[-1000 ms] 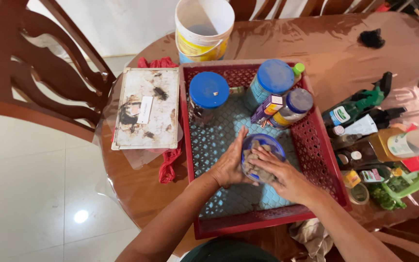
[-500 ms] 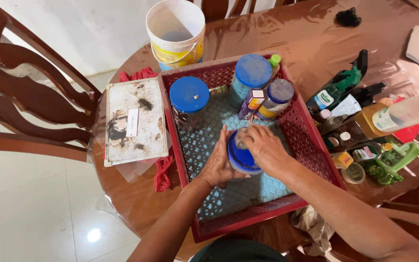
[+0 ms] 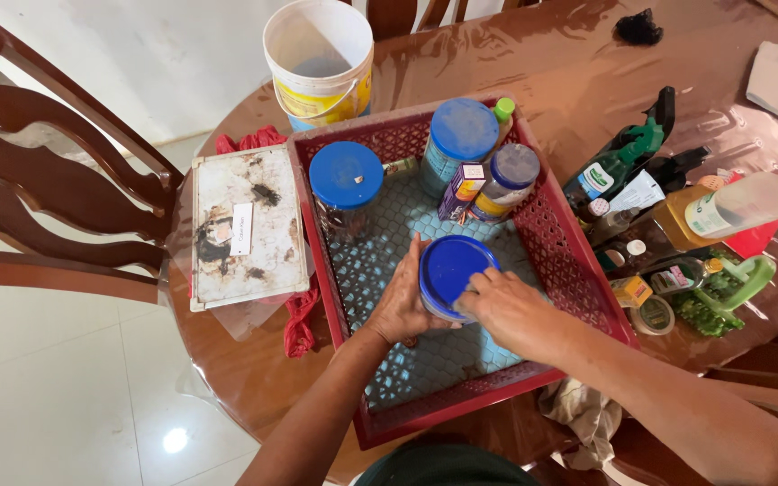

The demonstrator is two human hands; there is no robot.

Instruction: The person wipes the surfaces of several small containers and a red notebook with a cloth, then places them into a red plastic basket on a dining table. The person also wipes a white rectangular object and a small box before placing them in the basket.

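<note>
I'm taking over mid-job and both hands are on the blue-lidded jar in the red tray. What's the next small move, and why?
Probably let go with the right hand and stand the jar upright in the red tray. The blue lid looks seated on the jar, the left hand steadies its side, and bare tray floor lies just below it, apart from the other jars at the back.

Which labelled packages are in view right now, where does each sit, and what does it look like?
Blue-lidded jar: middle of the red tray, held by the left hand and the right hand.
Purple carton: back of tray, small upright box.
Bucket: behind tray, white with yellow band.
Green spray bottle: right of tray, white label.
Amber bottle: far right, lying, white label.
</note>
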